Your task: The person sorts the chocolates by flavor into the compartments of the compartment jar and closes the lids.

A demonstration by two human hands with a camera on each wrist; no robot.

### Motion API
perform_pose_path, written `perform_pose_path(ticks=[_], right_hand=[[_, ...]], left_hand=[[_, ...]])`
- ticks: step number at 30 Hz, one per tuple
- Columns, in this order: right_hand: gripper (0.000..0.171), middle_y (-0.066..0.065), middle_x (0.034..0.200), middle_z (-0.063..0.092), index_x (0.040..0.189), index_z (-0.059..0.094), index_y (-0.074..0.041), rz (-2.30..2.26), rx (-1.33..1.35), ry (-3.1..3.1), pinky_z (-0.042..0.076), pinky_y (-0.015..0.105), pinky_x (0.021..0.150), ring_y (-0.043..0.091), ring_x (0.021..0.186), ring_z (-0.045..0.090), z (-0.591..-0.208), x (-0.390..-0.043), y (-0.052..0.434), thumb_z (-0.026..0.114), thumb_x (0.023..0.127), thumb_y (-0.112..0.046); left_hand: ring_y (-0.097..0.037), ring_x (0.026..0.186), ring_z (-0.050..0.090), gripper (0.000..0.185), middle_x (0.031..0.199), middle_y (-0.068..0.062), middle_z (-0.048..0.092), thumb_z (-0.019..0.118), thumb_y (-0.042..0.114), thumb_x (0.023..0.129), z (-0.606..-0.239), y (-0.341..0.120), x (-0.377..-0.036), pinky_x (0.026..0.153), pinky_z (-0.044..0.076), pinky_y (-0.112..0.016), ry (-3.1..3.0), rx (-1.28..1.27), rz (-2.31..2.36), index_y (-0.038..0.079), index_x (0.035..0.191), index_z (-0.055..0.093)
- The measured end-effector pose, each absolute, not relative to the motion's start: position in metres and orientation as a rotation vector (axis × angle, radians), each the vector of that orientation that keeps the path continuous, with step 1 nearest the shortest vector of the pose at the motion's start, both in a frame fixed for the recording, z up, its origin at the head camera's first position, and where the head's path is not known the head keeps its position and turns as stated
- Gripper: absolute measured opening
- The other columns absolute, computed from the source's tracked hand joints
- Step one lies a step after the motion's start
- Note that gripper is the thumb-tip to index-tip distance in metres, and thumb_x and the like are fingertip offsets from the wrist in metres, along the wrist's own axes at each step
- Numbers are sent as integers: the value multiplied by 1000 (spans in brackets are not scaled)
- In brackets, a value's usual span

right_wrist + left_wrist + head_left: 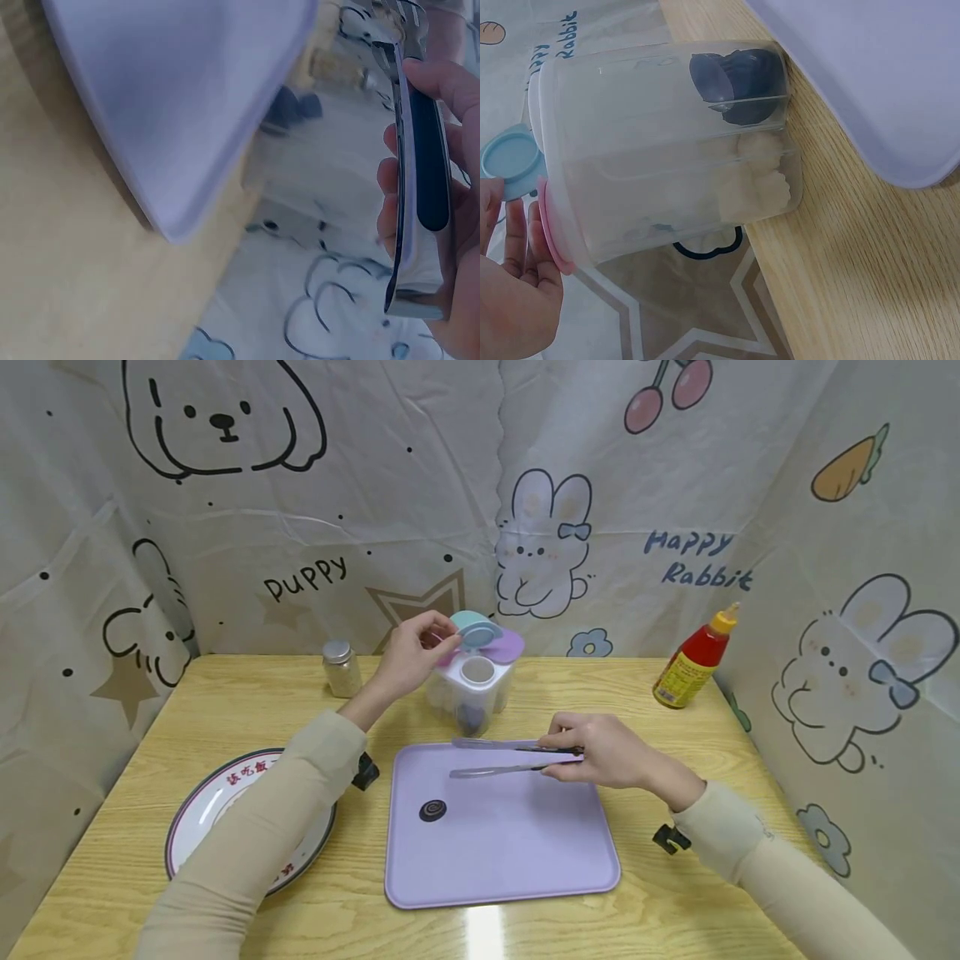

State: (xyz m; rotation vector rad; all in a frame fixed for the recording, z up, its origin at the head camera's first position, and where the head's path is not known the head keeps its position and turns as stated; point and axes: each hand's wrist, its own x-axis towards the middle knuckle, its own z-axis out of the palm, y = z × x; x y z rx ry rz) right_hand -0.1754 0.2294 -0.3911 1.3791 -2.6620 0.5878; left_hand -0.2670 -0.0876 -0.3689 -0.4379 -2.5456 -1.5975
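A clear multi-compartment container (pixel 468 697) stands behind the tray, its light-blue flip lid (pixel 480 633) raised over a round opening. My left hand (pixel 411 653) pinches that lid at its edge between thumb and finger. Through the clear wall in the left wrist view, dark pieces (pixel 739 86) lie in one compartment and pale pieces (pixel 754 180) in another. My right hand (pixel 600 752) grips metal tongs (pixel 487 772) with dark handle grips, their arms spread over the tray's far part and nothing between the tips. A dark round piece with a spiral mark (pixel 432 811) lies on the lilac tray (pixel 510 852).
At the left, a white plate (pixel 217 802) with red characters lies partly under my left forearm. A small jar (pixel 342 670) with a silver cap stands left of the container. A red sauce bottle (pixel 693 662) with a yellow cap is at the back right, near the printed cloth wall.
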Motion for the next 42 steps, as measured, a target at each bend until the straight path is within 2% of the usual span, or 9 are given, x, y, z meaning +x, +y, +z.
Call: perform_pose_path(ticks=[6,17,27,34,42], right_hand=[[28,-7,94,67,111,82,-14,560,1438,-2685,44,13,60,2,70,54,-410,-173,218,85,87,-30],[28,-5,95,70,111,82,-16,512,1575,-2671,45,13,63,-1,72,55,-431,-173,200,84,87,-31],[27,-11,92,67,109,82,-24,391,1574,-2650,45,16,61,-1,71,54,-437,-173,190,84,86,-38],[25,-11,90,66,108,83,-25,410,1562,-2698,40,13,60,-4,69,49,-440,-175,190,83,86,-36],[23,-9,88,67,108,83,-22,427,1593,-2679,41,13,61,-5,69,47,-439,-174,190,82,88,-32]], left_hand=[[-25,98,64,16,114,-16,73,70,19,103,-368,-87,-266,85,51,-29,-2556,-434,-1601,7,114,69],[-27,100,64,16,115,-15,72,70,19,103,-368,-88,-266,86,51,-31,-2567,-419,-1608,7,114,69],[-26,99,64,16,113,-15,72,70,18,102,-367,-87,-267,86,52,-31,-2573,-418,-1609,8,114,69],[-26,98,63,16,112,-15,72,70,19,102,-368,-88,-267,85,51,-29,-2562,-430,-1608,7,113,69],[-25,97,63,15,110,-15,72,70,18,102,-368,-88,-266,84,51,-29,-2553,-421,-1615,7,112,69]])
